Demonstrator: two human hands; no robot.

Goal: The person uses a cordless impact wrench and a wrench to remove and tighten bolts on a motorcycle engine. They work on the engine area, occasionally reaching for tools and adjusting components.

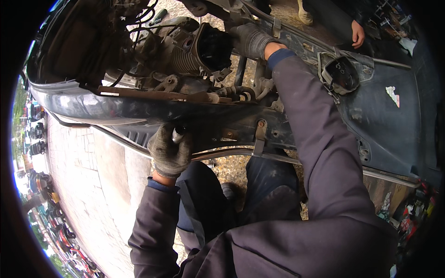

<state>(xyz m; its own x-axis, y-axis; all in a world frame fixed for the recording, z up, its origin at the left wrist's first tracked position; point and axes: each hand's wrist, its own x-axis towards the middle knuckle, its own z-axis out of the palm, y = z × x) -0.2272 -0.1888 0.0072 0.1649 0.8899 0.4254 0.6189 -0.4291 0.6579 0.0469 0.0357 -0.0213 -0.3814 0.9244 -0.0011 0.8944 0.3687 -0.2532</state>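
Observation:
My gloved left hand is closed around a short silver metal cylinder, by the dark body panel of a scooter. My gloved right hand reaches to the upper middle, beside the finned engine and its black intake part. Its fingers curl into shadow; what they hold is hidden. A black lidded housing sits on the footboard to the right of my right forearm.
Another person's hand and shoe show at the top right. A metal rail runs across in front of my knees. Pale paving lies at the left, with parked scooters along the rim. Small colored items lie at lower right.

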